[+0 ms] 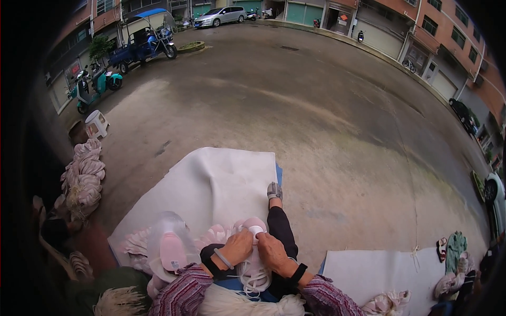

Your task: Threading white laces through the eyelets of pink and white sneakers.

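A wide concrete yard [327, 121] fills most of the view, and on it, near the lower left, lies a large white sheet [211, 184] whose near edge carries the work. Along that near edge sit pale pink fluffy pieces [138, 243] and a clear plastic bag [167, 247] with a pink item inside, just left of the hands. A second white sheet [379, 274] lies well apart at the lower right. Between the 2 hands, at the middle of the near edge, is a pink and white piece [254, 227] with white cord [254, 274] hanging down from it toward the person, so its long axis runs away from the body. The left hand [237, 246] is curled closed on its left side, and the right hand [273, 252] is closed on its right side; both touch it, about equally near.
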`<control>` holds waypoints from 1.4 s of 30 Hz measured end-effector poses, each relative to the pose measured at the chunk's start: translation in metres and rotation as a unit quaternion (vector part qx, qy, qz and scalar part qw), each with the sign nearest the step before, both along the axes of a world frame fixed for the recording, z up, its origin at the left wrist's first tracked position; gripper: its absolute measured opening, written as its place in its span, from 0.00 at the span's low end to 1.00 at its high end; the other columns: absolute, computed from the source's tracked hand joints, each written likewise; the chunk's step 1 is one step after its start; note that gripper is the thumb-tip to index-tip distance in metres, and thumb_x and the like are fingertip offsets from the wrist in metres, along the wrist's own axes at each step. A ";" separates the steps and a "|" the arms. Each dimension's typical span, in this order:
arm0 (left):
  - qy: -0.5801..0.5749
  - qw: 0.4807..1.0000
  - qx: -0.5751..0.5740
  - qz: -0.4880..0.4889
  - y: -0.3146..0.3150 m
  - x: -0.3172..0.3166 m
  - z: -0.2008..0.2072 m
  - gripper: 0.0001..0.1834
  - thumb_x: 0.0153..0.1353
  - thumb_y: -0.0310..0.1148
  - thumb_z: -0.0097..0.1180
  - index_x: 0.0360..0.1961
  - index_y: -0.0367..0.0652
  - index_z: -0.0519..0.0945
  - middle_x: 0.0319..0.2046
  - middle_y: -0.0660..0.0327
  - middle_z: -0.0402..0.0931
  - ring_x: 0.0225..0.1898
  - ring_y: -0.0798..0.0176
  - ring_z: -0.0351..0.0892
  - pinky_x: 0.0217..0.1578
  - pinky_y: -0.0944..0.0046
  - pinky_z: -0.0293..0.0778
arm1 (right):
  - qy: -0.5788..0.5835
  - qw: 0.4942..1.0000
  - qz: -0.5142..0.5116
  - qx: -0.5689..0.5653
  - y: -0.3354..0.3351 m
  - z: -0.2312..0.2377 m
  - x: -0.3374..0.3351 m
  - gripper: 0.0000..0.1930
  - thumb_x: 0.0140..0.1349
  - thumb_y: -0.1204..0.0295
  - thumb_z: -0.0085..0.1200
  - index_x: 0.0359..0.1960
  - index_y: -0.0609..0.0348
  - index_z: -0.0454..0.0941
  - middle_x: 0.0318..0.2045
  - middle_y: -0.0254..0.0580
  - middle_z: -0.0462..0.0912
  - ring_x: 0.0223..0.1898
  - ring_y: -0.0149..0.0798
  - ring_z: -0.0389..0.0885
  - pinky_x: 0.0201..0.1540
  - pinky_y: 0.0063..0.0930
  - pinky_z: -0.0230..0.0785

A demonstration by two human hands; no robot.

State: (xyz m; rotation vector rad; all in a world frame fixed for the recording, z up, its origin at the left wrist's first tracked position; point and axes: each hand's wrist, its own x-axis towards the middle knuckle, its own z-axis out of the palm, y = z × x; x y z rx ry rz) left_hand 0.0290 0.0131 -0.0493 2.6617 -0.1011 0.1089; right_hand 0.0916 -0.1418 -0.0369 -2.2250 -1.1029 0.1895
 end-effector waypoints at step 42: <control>0.129 0.955 -0.239 0.117 0.017 -0.002 0.015 0.08 0.53 0.28 0.60 0.33 0.34 0.79 0.25 0.57 0.79 0.28 0.66 0.78 0.32 0.66 0.75 | 0.088 0.994 -0.039 0.056 -0.002 -0.022 0.006 0.05 0.56 0.75 0.52 0.28 0.65 0.76 0.29 0.57 0.79 0.33 0.58 0.80 0.38 0.48 0.72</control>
